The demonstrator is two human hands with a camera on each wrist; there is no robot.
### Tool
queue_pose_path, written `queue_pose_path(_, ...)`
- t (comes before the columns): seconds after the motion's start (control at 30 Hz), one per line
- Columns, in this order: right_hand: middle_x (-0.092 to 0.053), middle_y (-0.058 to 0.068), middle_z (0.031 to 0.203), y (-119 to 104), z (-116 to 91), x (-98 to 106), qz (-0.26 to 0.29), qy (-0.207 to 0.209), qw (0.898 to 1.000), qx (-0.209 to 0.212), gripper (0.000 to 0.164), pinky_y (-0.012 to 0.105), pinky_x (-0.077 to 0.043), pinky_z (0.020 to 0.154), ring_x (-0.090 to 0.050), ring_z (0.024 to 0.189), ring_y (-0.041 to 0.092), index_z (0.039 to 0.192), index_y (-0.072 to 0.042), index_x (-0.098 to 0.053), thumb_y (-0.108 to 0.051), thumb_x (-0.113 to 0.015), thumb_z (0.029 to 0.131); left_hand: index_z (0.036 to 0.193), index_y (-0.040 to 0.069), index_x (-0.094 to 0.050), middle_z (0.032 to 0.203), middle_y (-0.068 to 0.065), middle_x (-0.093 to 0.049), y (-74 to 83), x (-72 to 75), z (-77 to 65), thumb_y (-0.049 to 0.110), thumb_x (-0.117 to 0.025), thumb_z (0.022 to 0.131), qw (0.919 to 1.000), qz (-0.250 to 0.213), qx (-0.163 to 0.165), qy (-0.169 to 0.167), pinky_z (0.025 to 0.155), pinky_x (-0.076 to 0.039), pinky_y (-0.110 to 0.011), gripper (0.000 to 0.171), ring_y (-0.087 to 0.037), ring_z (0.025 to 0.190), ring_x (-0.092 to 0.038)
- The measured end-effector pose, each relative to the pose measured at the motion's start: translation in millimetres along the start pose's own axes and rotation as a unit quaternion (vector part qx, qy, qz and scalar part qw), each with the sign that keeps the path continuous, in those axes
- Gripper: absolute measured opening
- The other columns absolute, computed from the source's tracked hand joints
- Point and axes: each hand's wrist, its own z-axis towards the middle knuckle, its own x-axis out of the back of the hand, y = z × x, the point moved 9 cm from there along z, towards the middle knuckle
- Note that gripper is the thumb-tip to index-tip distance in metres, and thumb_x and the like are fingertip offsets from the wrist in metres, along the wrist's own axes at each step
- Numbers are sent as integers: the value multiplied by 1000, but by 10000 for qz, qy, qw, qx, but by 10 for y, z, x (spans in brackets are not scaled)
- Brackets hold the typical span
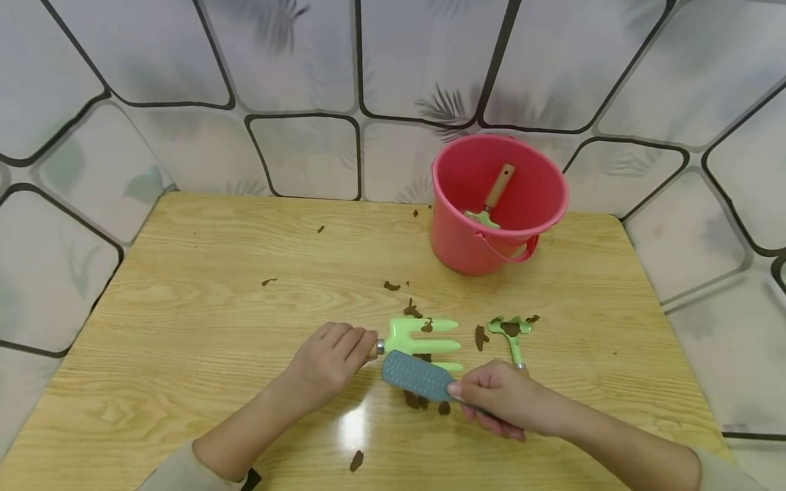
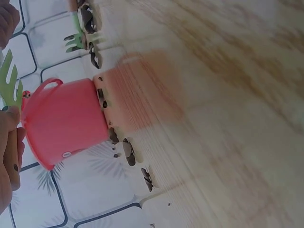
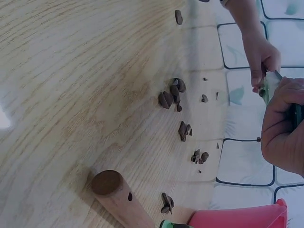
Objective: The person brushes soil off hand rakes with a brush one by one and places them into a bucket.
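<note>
My left hand (image 1: 334, 358) grips the wooden handle (image 2: 12, 164) of a light green garden fork (image 1: 402, 334), its three tines pointing right. Brown bits of dirt cling to the tines. My right hand (image 1: 506, 399) holds a grey brush (image 1: 417, 375) with a dotted face, thumb laid along its neck. The brush head overlaps the fork's nearest tine in the head view. In the right wrist view, the right hand (image 3: 285, 128) hides most of the brush. Just beyond that hand, a small green rake (image 1: 514, 341) with dirt on its head lies on the table.
A pink bucket (image 1: 460, 249) stands at the back right of the wooden table (image 1: 202, 273), with a green, wooden-handled tool (image 1: 499, 187) inside. Several brown dirt pieces (image 1: 356, 460) lie scattered about the table. A patterned wall (image 1: 301, 157) rises behind the far edge.
</note>
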Motion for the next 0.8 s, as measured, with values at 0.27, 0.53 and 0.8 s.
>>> queue_pose_path(0.27, -40, -3, 44, -7, 25, 161, 235, 276, 9992, -191, 52, 18, -23, 27, -30, 29, 2, 77, 14, -50, -33, -50, 98, 92, -1, -65, 82, -7, -67, 62, 86, 10, 12, -45, 100, 9990, -174, -190, 364, 61, -54, -24, 25, -17, 68, -60)
queue_pose_path(0.53, -39, -1, 43, -54, 52, 407, -652, 653, 9957, -27, 46, 18, -25, 28, -30, 29, 4, 73, 5, -55, -33, -50, 99, 90, -4, -65, 81, -9, -67, 46, 154, -28, 7, -44, 100, 9982, -139, -222, 539, 62, -55, -26, 26, -19, 69, -62)
queue_pose_path(0.8, -39, -3, 43, -63, 20, 624, -1453, 959, 9847, -21, 40, 19, -29, 28, -30, 30, 5, 71, -5, -57, -35, -52, 97, 91, -4, -67, 81, -10, -68, -42, 148, -85, 5, -44, 99, 9992, -74, 34, 383, 61, -55, -27, 26, -20, 69, -62)
